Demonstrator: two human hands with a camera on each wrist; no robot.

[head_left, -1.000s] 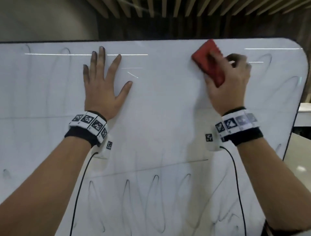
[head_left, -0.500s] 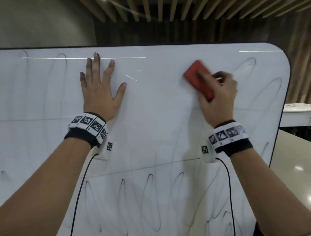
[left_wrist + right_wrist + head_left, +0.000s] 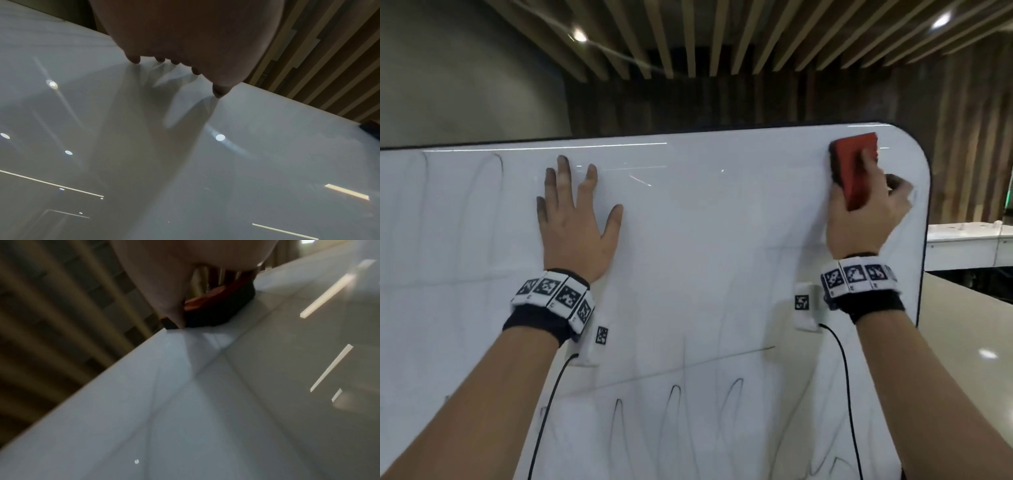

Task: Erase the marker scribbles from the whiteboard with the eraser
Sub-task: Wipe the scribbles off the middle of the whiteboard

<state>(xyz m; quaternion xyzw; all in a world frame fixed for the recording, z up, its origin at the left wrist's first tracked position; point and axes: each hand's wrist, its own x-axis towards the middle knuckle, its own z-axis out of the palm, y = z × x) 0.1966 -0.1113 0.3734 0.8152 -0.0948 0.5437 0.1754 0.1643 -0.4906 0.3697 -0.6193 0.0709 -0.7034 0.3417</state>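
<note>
A large whiteboard (image 3: 705, 240) fills the head view. Dark marker loops (image 3: 674, 421) run along its lower part, and fainter scribbles (image 3: 482, 192) sit at the upper left. My right hand (image 3: 866, 212) grips a red eraser (image 3: 856, 171) with a black felt face, pressed on the board near its top right corner. In the right wrist view the eraser (image 3: 216, 308) lies on the whiteboard (image 3: 205, 418) close to its edge. My left hand (image 3: 575, 219) lies flat on the board with fingers spread, their tips smudged dark. In the left wrist view its fingertips (image 3: 219, 91) touch the whiteboard (image 3: 246, 162).
The board's rounded right edge (image 3: 924, 240) ends beside a pale floor (image 3: 969, 342). White counters (image 3: 969, 243) stand behind to the right. Wooden slats (image 3: 722, 41) cover the ceiling and a slatted wall (image 3: 962, 137) lies beyond the board.
My right hand has slid the eraser from the board's upper middle right to the top right corner. The left hand stays flat in place. The head view has tilted up.
</note>
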